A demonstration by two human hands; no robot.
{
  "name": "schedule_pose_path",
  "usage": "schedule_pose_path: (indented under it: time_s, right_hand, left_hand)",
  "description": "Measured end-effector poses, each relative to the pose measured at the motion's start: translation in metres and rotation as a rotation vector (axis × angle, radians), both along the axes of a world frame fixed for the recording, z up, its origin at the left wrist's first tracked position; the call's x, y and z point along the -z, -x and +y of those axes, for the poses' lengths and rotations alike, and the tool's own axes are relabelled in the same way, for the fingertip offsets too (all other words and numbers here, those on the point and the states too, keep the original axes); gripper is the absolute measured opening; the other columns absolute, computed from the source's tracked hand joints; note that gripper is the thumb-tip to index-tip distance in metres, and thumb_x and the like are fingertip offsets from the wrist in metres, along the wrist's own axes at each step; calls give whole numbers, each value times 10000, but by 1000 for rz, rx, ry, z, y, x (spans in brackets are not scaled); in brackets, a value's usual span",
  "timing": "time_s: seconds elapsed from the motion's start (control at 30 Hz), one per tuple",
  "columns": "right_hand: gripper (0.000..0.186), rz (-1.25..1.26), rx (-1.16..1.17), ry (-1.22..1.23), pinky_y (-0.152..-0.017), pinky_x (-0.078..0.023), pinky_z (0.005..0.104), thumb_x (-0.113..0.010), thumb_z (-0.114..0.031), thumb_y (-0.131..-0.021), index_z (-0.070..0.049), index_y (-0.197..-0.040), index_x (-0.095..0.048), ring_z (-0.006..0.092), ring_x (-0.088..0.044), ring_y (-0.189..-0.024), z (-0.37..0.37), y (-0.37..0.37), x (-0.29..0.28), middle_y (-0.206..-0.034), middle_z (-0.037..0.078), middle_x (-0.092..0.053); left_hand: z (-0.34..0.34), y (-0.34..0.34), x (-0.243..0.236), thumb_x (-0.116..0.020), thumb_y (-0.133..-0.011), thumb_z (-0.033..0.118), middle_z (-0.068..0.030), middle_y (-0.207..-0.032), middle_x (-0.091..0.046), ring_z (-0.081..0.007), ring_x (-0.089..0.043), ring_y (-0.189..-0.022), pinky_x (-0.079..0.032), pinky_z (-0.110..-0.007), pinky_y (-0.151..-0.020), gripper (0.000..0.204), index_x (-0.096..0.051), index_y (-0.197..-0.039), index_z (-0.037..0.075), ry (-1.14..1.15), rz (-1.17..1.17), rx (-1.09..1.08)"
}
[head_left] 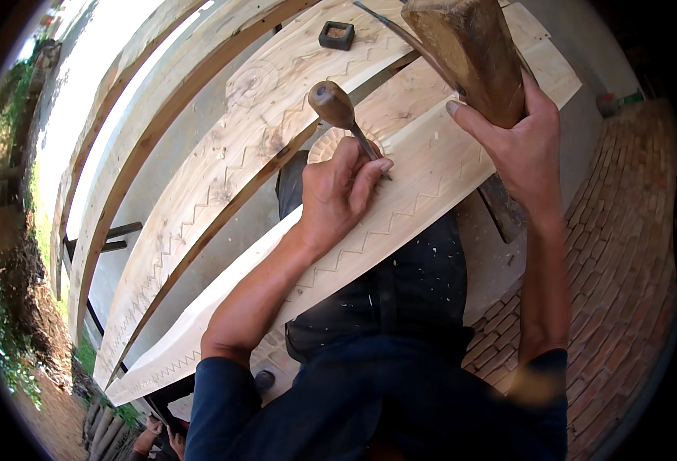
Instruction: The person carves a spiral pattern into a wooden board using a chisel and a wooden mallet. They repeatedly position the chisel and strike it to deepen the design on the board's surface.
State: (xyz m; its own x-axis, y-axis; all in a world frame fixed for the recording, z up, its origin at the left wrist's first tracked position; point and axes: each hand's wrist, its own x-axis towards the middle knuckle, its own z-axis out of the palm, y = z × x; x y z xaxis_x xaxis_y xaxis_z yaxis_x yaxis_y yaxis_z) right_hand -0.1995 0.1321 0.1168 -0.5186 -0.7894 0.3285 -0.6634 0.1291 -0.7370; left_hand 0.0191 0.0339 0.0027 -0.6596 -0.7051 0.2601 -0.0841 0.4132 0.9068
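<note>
My left hand (pixel 335 188) is closed round the dark shaft of a wood chisel (pixel 332 104), whose rounded wooden handle leans up and to the left. Its tip points down at a pale curved board (pixel 400 201) with a zigzag line along its near edge. Partly hidden behind that hand is a round carved rosette (pixel 325 146). My right hand (pixel 527 146) grips a thick brown wooden mallet (pixel 461 58), raised above the board to the right of the chisel. A thin dark curved strip (pixel 411 42) shows beside the mallet; whether it belongs to it I cannot tell.
A second zigzag-marked board (pixel 238 165) lies beyond, bearing a small dark square box (pixel 337 35). Curved timbers (pixel 142 138) stand farther left. Brick paving (pixel 607 253) spreads at right. At the lower left edge another person's hands (pixel 154 432) show near stacked logs (pixel 106 430).
</note>
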Motion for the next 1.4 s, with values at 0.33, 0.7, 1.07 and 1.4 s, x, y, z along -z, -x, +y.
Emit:
schedule_pose_path:
  time_s: [0.33,0.7,1.07,1.4]
  right_hand:
    - [341,848,-221,15,-794,-607,365,-819,-63,-904,4,-1231,-748,177,-765,-912,-38,-15,-62,-1009,111,-803]
    - [621,855,-169,-98,-873,-632,360,-893,-62,-792,-164,-1387,-750,296,-782,-1051,-42,-3,-45,-1215,68,-803]
    - [519,843,-74,5,-788,-601,447,-765,17,-822,-127,-1320,-734,326,-760,-904,-29,2,-40,-1023,100,-769]
    - [282,-781,2,-39,-664,-542,279,-839,-202,-976,3,-1102,-692,103,-665,-725,29,-6,53,-878,48,-705]
  left_hand:
    - [-1,1,8,-815,-1012,97,-155,-728,-702,-283,-707,-605,-550,-340,-595,203,-630,-997,15,72,25,-15]
    - [-1,2,0,-823,-1007,95,-160,-740,-724,-297,-727,-619,-552,-342,-585,223,-622,-959,12,82,33,-9]
    - [-1,2,2,-816,-1012,97,-158,-778,-763,-295,-758,-645,-572,-341,-597,215,-621,-988,9,47,16,37]
    - [-6,13,-8,-613,-1142,25,-126,-939,-785,-130,-747,-879,-622,-288,-825,95,-576,-1177,-55,-435,311,-41]
